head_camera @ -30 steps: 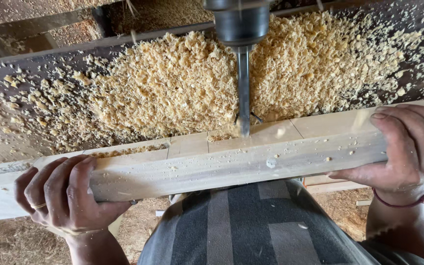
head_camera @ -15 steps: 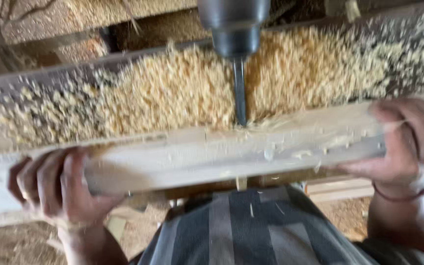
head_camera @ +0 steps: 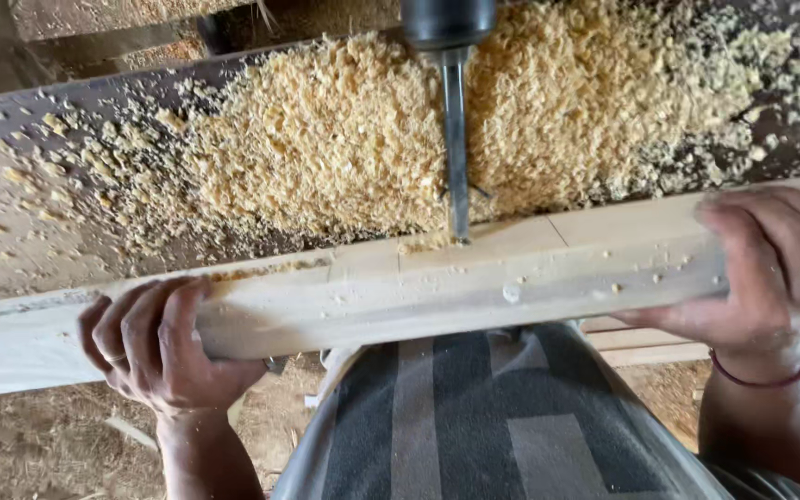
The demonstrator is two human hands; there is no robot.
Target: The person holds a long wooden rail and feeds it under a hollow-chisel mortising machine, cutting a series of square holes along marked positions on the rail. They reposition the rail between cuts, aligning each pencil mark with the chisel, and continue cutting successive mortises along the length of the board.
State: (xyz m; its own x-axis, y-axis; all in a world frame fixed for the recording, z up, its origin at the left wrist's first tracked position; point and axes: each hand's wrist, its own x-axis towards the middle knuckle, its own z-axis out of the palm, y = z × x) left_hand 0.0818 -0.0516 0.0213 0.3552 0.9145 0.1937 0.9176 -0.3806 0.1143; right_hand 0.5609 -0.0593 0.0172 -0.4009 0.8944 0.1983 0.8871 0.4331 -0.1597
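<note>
While both hands grip it from the near side, a long pale wooden beam (head_camera: 372,296) lies across the view from lower left to upper right, resting on the near edge of a dark bench (head_camera: 67,102). The left hand (head_camera: 155,347) wraps its fingers (head_camera: 131,324) over the near face of the beam towards its left end, closed around the wood. The right hand (head_camera: 770,268) clasps the beam near its right end, fingers curled over the top face, a thin dark red band (head_camera: 761,378) at the wrist. Between the two hands, a steel drill bit (head_camera: 456,148) comes down from a dark chuck (head_camera: 448,22) at the top of the view and meets the top face of the beam, with a small heap of fresh chips round its tip. Far of the beam, a thick drift of pale wood shavings (head_camera: 326,148) covers the bench to the left and right of the bit. Near the beam, a grey striped garment (head_camera: 483,426) fills the lower middle.
</note>
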